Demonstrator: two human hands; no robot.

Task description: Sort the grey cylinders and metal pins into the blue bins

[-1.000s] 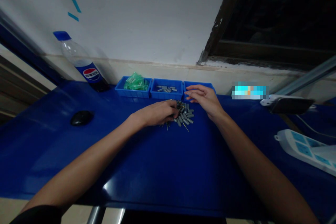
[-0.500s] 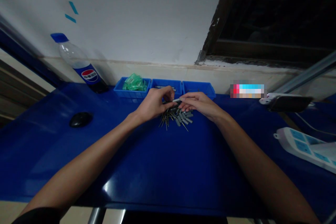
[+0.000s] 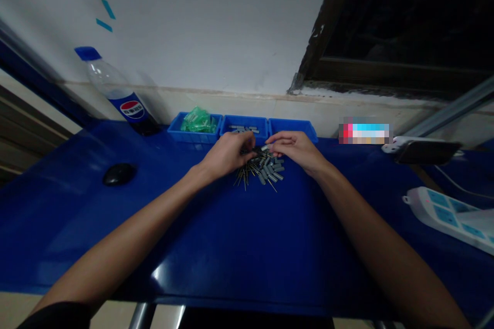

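My left hand (image 3: 232, 152) is closed in a pinch over the left side of a small pile; whatever is between its fingertips is too dark to make out. Opposite it, my right hand (image 3: 294, 150) pinches a short light-grey cylindrical piece (image 3: 265, 148) between thumb and fingers. Below both hands lies the pile: short grey cylinders (image 3: 266, 172) to the right and thin brass-coloured rods (image 3: 244, 174) fanned out to the left. My fingers hide its back part.
Three blue bins stand along the wall: the left bin (image 3: 193, 136) has green plastic packets (image 3: 198, 120), the middle bin (image 3: 263, 125) grey cylinders. A cola bottle (image 3: 131, 108), black mouse (image 3: 119, 175), phone (image 3: 426, 154) and power strip (image 3: 443, 213) are on the blue table (image 3: 231, 252).
My hands have moved slightly apart. The light-grey piece, earlier spanning between both hands' fingertips, is now at my right fingertips only. The middle bin's contents show more.
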